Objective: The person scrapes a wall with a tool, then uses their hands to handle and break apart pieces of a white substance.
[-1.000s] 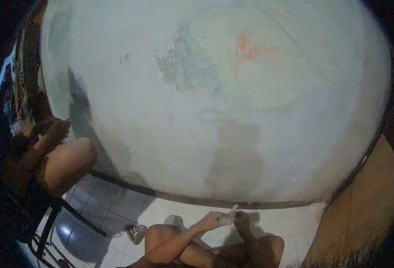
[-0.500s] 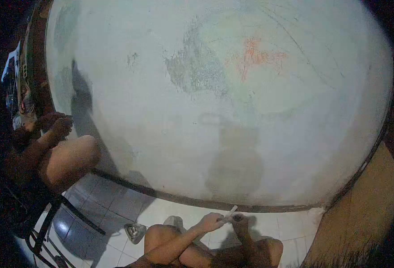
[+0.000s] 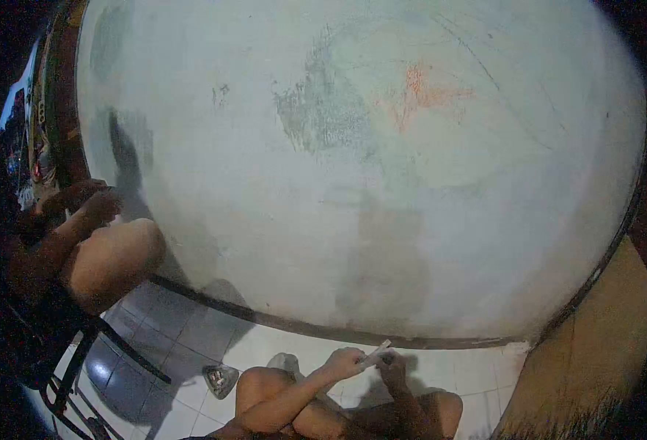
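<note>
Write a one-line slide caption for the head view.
Left hand holding a pale strip, right hand close by, below a stained wall.

The broad pale wall (image 3: 250,220) looks matt, rough at its grey and orange patches (image 3: 331,121). Square white floor tiles (image 3: 477,370) look glossy, the flat brown panel (image 3: 595,326) matt; the material of the slim white strip (image 3: 376,353) is unclear.

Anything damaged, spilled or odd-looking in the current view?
Yes, the pale wall: it bears a patchy grey-green area, with a reddish-orange mark to its right and a thin dark line slanting nearby. These break up the paler surface; whether damage or staining, I cannot tell.
</note>
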Demonstrator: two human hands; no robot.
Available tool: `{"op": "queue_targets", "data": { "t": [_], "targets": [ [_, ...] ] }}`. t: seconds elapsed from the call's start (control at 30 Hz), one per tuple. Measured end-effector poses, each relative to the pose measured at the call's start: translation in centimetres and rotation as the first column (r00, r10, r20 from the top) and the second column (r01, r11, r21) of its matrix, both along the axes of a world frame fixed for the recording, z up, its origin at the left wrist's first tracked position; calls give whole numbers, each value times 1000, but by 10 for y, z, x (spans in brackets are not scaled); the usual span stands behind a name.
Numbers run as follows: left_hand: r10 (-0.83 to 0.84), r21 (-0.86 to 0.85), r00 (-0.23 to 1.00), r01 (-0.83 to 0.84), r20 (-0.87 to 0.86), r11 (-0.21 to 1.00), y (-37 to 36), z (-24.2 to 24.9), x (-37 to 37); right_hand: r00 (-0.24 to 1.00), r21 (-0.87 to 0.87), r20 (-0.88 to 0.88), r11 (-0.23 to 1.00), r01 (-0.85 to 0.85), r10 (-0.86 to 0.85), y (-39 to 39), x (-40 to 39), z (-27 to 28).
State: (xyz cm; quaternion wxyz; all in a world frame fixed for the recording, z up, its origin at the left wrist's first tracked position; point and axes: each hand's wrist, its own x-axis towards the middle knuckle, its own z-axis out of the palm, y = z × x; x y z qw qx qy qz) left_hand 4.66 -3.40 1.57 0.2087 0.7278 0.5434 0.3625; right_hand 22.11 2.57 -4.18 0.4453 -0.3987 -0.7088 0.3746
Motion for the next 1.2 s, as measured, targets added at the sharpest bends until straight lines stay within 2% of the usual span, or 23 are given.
{"op": "queue_targets", "data": {
  "t": [0.07,0.1,0.13,0.2,0.23,0.3,0.37,0.4,0.47,0.6,0.63,0.67,0.7,0.73,0.8,0.83,0.9,0.93,1.0,1.03,1.1,1.13,1.2],
  "targets": [
    [-19,-66,1000,21,21,998,1,-4,-1,996,-64,-66,996,-55,51,3,2,-3],
    [-20,-67,1000,22,23,998,3,-13,-2,986,-125,-136,985,-115,98,3,4,-4],
    [-46,-40,999,46,13,998,7,-24,-4,986,-127,-134,985,-114,97,-2,2,4],
    [-72,-14,997,72,3,997,7,-28,-5,921,-355,-387,913,-198,49,-15,-2,23],
    [-79,-46,997,78,-22,996,5,-20,-6,921,-358,-386,913,-197,48,-20,-3,36],
    [-88,-77,995,84,-46,993,2,-7,-6,958,-323,-267,927,-193,106,-27,-4,57],
    [-81,-140,990,65,-117,988,1,-1,-6,961,-282,-255,942,-183,110,-19,-2,39],
    [-82,-142,990,65,-117,988,2,0,-5,963,-238,-242,955,-175,116,-18,-2,36],
    [-64,-258,997,49,-51,965,6,-1,-2,970,-232,-216,959,-163,112,-15,-2,36],
    [-36,-159,999,33,-13,987,11,-18,-3,994,-253,-101,965,-73,49,-18,-3,55],
    [-46,-212,999,44,-5,976,9,-4,-3,994,-255,-99,964,-72,48,-17,-2,51],
    [-56,-263,998,55,4,963,6,3,-2,983,-221,-172,971,-95,57,-14,-2,42],
    [-56,-266,998,56,6,962,4,6,-1,967,-187,-244,975,-116,69,-10,-2,31],
    [-32,-219,999,31,-3,975,1,7,0,968,-189,-243,975,-116,68,-4,0,15],
    [-8,-173,1000,6,-9,985,1,3,-1,997,94,74,996,13,-20,7,7,-16],
    [-65,-153,998,67,16,986,6,-4,-4,997,91,74,996,13,-19,3,4,-10],
    [-122,-131,992,126,40,983,9,-12,-8,954,-231,-293,973,-10,-60,-14,-7,30],
    [-117,-159,991,127,69,979,10,-16,-9,955,-231,-292,973,-10,-60,-15,-6,44],
    [-111,-186,989,128,98,974,12,-23,-11,992,-82,-122,997,-4,-7,-13,-2,60],
    [-108,-185,993,113,35,976,14,-26,-12,992,-82,-122,997,-4,-6,-7,2,48],
    [-104,-183,994,97,-28,978,13,-24,-13,981,102,-64,977,186,-180,9,7,7],
    [-90,-192,994,75,-69,979,10,-17,-12,982,102,-64,978,185,-179,15,8,-11],
    [-75,-201,991,53,-108,978,7,-7,-10,928,-169,-290,966,193,-236,22,9,-32]
  ]
}}
